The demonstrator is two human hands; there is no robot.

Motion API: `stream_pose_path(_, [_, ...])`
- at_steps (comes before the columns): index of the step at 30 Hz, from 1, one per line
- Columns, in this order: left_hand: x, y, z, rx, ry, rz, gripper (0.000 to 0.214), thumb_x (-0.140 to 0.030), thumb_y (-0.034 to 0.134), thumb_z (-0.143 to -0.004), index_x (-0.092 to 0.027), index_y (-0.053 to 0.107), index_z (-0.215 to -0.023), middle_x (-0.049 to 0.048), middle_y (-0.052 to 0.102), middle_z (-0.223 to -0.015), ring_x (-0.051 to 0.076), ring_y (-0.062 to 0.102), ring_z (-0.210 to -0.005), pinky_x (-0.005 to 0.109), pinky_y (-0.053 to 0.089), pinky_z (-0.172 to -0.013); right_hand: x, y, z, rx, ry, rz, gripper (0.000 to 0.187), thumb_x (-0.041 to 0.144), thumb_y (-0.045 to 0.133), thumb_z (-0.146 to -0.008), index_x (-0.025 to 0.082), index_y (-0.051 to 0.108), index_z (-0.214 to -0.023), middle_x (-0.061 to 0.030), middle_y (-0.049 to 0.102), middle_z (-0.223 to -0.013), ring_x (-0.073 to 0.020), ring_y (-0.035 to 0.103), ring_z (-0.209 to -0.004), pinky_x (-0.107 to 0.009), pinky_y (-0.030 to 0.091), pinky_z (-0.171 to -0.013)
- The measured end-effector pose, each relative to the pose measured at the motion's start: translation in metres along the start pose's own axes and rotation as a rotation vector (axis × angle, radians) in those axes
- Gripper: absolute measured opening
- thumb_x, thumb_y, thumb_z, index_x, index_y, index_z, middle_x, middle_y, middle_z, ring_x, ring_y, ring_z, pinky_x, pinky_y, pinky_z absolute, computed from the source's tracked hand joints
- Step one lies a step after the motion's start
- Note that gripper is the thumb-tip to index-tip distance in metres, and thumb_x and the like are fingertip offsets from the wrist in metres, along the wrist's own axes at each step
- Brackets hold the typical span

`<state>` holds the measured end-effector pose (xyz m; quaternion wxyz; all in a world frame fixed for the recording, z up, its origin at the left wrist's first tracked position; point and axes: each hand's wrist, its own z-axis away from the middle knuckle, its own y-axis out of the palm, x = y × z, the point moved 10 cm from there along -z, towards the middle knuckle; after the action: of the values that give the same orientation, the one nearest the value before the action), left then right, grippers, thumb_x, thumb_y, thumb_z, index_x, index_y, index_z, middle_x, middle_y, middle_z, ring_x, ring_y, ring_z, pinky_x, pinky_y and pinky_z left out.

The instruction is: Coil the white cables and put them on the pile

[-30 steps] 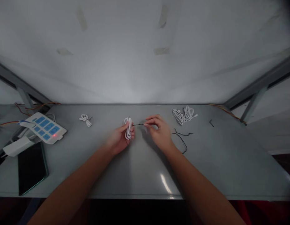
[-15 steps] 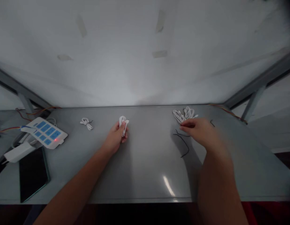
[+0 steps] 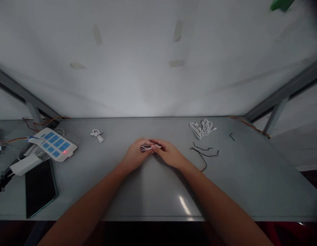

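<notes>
Both of my hands meet at the middle of the grey table (image 3: 153,191). My left hand (image 3: 134,155) and my right hand (image 3: 169,153) are closed together on a small coiled white cable (image 3: 148,148), which lies sideways between the fingertips. Whether a black tie is around the coil I cannot make out. Loose black twist ties (image 3: 203,152) lie on the table just right of my right hand. A pile of loose white cables (image 3: 202,127) sits further back on the right.
A tied white cable bundle (image 3: 97,134) lies at the back left. A white and blue power strip (image 3: 53,144) with a red light, a white adapter (image 3: 24,164) and a dark tablet (image 3: 39,187) sit at the left. A single black tie (image 3: 232,137) lies far right.
My right hand went out to the black ties on the right, then came back to the centre. It now joins my left hand on the white coil, which has turned from upright to sideways.
</notes>
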<state>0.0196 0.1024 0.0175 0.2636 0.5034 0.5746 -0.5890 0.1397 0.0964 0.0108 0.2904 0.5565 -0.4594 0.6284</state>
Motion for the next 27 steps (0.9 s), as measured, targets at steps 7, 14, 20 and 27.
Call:
stream_pose_path(7, [-0.010,0.001,0.000,-0.001,0.110,-0.080,0.019,-0.031,0.069,-0.092,-0.022,0.071,-0.108,0.0065,0.065,-0.106,0.021,0.065,-0.099,0.035,0.053,-0.090,0.013,-0.003,0.001,-0.029,-0.131,0.231,0.026,0.028,0.056,-0.101,0.021,0.072,-0.121,-0.0090,0.075,-0.113,-0.0223,0.067,-0.101,-0.037,0.051,-0.094])
stream_pose_path(14, [-0.009,-0.081,-0.005,-0.327,0.116,-0.751,0.027,-0.026,0.059,-0.090,-0.016,0.064,-0.114,0.0173,0.060,-0.127,0.034,0.053,-0.124,0.053,0.040,-0.110,-0.039,-0.099,0.000,-0.511,0.059,0.512,0.029,0.020,0.054,-0.096,0.016,0.068,-0.121,-0.0160,0.070,-0.115,-0.0285,0.064,-0.105,-0.042,0.048,-0.097])
stream_pose_path(20, [0.030,-0.141,0.016,-0.541,-0.370,-1.086,0.038,-0.035,0.052,-0.091,-0.011,0.065,-0.119,0.0240,0.050,-0.144,0.049,0.042,-0.134,0.064,0.038,-0.107,-0.055,-0.120,0.001,-0.557,0.166,0.535,0.030,0.022,0.050,-0.095,0.013,0.068,-0.118,-0.0179,0.071,-0.116,-0.0298,0.065,-0.109,-0.042,0.048,-0.099])
stream_pose_path(27, [0.059,-0.150,0.015,-0.419,-0.478,-1.112,0.045,-0.031,0.043,-0.095,0.000,0.062,-0.122,0.0298,0.062,-0.125,0.044,0.059,-0.119,0.056,0.045,-0.102,-0.066,-0.147,0.007,-0.639,0.205,0.474,0.032,0.028,0.049,-0.094,0.013,0.068,-0.114,-0.0140,0.070,-0.095,-0.0284,0.068,-0.092,-0.041,0.051,-0.087])
